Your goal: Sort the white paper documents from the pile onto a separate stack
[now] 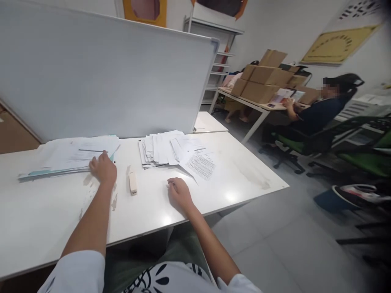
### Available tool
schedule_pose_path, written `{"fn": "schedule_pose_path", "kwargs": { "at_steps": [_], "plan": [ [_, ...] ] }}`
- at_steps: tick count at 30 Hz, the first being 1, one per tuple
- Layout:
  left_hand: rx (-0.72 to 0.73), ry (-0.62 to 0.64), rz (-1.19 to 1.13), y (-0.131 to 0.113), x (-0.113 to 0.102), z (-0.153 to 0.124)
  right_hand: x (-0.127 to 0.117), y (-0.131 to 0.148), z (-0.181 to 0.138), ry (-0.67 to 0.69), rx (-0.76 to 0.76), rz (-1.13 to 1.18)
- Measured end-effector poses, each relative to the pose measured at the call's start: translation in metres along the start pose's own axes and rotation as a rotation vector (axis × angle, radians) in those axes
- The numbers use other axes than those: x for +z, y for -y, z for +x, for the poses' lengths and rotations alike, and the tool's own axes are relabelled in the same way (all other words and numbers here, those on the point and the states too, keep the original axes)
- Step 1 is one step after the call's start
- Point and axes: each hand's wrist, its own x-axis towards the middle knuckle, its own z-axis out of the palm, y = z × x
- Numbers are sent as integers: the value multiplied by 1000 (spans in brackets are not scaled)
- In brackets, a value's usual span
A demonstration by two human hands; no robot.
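Observation:
My left hand (104,167) rests on the right front edge of a broad stack of papers (67,152), its fingers apart and slightly bent over the top sheets. A thin dark strip (91,151) lies on that stack, just beyond the fingertips. To the right of this hand, a small cream stapler (132,183) lies on the white table. My right hand (181,193) is low over the tabletop near its front edge, fingers loosely curved and apart, with nothing seen in them. Just beyond it is a looser pile of papers (161,148), with a printed sheet (200,166) at its right.
A large whiteboard panel (106,73) stands along the back of the table (232,162). Cardboard boxes (259,79) sit on another desk, where a person (320,108) is seated. A blue bin (339,199) and green chairs are on the floor to the right.

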Motion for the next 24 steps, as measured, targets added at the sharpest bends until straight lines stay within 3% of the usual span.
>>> {"fn": "schedule_pose_path", "kwargs": {
  "at_steps": [5,9,12,18,21,24],
  "plan": [
    [-251,8,-100,4,-5,7,-26,-19,4,-123,108,-194],
    [-223,6,-135,2,-11,7,-63,-48,-9,1,375,-488],
    [-239,17,-162,-3,-17,2,-91,-61,-38,16,463,-558],
    [-266,12,-214,-10,-26,-4,-109,-58,-105,-172,422,-553],
    [-214,-57,-226,-11,-30,-7,-104,-55,-123,-104,274,-547],
    [-50,-259,-282,-20,-50,-35,-100,-50,-130,29,80,-542]
  ]
}}
